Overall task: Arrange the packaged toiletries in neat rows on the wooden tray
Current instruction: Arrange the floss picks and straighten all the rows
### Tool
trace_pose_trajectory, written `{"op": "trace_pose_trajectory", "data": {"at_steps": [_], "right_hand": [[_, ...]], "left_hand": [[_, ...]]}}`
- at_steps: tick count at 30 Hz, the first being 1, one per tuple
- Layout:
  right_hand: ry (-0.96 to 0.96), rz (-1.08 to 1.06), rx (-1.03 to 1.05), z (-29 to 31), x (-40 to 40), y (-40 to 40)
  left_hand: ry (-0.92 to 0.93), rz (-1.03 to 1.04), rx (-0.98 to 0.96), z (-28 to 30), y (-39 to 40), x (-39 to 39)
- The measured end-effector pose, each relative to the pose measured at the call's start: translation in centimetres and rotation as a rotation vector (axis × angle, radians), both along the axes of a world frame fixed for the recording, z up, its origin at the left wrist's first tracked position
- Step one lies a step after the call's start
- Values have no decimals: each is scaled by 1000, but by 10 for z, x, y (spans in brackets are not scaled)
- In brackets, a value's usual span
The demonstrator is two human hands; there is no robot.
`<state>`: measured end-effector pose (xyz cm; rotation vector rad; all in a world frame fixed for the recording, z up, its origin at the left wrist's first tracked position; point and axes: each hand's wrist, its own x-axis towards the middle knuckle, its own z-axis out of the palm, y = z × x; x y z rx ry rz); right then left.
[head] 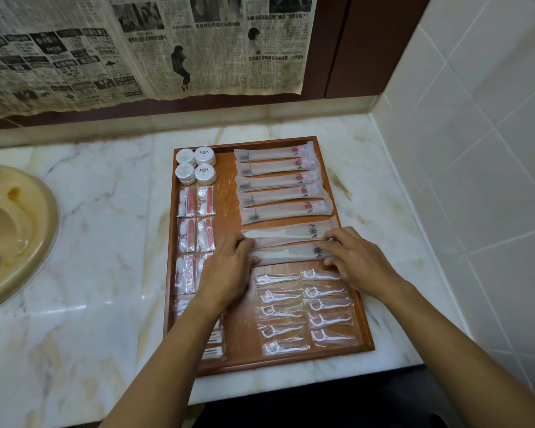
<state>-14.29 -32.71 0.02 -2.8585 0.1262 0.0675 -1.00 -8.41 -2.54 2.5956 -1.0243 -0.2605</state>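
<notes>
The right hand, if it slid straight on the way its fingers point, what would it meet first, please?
The right hand points up-left along the comb packets. Beyond them it would probably meet the nearest toothbrush packet first, though depth is uncertain.

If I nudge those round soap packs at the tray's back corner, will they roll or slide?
The round soap packs lie flat, so they would probably slide rather than roll. They look stacked in twos, so a push may shift the top ones off.
</notes>
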Motion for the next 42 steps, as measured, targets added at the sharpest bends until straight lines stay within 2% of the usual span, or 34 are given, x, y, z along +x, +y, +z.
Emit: {"op": "trace_pose_trajectory", "data": {"at_steps": [9, 19, 26, 42], "right_hand": [[-159, 13, 82, 3, -42, 25], [-25, 95, 61, -10, -104, 42], [20, 206, 0, -15, -105, 43], [66, 284, -97, -8, -97, 41]], "left_hand": [[-16, 81, -8, 7, -1, -12], [-4, 139, 6, 9, -3, -18], [31, 156, 22, 10, -1, -19], [19, 153, 37, 14, 0, -20]]}}
